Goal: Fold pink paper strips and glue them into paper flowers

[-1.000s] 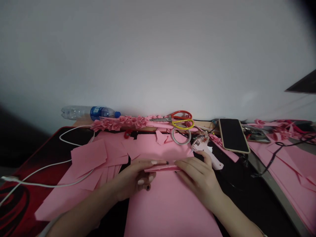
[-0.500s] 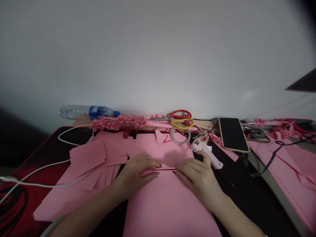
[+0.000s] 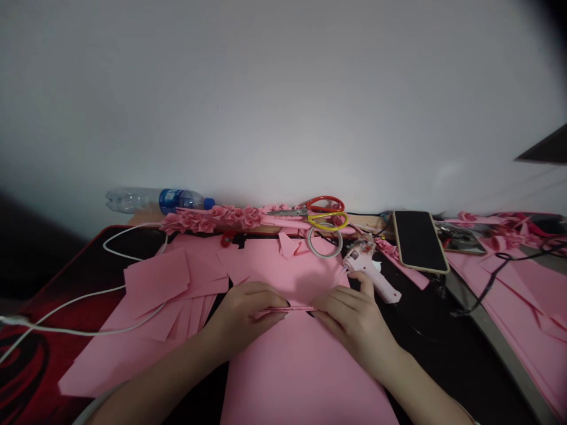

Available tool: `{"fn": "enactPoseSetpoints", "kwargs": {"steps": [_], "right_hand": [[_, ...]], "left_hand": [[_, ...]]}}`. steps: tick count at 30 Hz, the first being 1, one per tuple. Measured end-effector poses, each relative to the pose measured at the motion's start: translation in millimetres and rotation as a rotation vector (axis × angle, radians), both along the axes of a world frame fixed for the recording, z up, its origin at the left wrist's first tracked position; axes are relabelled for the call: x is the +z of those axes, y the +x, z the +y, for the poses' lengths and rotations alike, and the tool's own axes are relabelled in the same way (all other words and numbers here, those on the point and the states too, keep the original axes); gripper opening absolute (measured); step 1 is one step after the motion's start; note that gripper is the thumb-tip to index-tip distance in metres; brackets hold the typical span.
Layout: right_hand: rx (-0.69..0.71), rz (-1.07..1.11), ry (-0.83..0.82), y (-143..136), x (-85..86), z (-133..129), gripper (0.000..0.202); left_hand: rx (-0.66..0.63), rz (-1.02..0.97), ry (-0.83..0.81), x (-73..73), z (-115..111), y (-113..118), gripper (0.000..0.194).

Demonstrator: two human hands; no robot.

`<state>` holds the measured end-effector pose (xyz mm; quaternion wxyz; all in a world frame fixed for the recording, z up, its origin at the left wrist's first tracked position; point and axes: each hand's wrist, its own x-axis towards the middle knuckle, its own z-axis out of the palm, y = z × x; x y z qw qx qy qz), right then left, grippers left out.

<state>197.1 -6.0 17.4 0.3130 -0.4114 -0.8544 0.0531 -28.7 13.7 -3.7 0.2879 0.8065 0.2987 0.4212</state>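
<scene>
A narrow folded strip of pink paper (image 3: 292,309) stretches level between my two hands. Its left end is pinched between thumb and fingers of my left hand (image 3: 248,313), and its right end by my right hand (image 3: 349,316). Below and behind the strip lie large pink paper sheets (image 3: 301,372). A pale pink glue gun (image 3: 372,274) rests just beyond my right fingers. The ends of the strip are hidden inside my grip.
Pink paper pieces (image 3: 155,277) and a white cable (image 3: 88,333) lie at left. Along the wall are a plastic bottle (image 3: 137,200), paper flowers (image 3: 239,217), scissors (image 3: 325,221), a tape roll (image 3: 325,254) and a phone (image 3: 420,242). More pink sheets (image 3: 527,313) lie at right.
Both hands have lowered the folded strip very slightly toward me, still pinching it at both ends. The things around it have not moved.
</scene>
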Motion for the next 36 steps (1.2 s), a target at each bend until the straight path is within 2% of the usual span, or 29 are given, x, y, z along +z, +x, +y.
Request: {"fn": "enactPoseSetpoints", "kwargs": {"steps": [18,28,36], "right_hand": [[0.019,-0.028,-0.057,2,0.4,0,0.024],[0.039,0.026,-0.065,-7,-0.1,-4,0.014],[0.015,-0.021,-0.045,-10,-0.8,-6,0.026]], "left_hand": [[-0.056,-0.026,-0.084,2.0,-1,3,0.011],[-0.049,0.001,-0.019,3.1,-2,4,0.01],[-0.055,-0.003,-0.005,4.4,-3,7,0.01]]}}
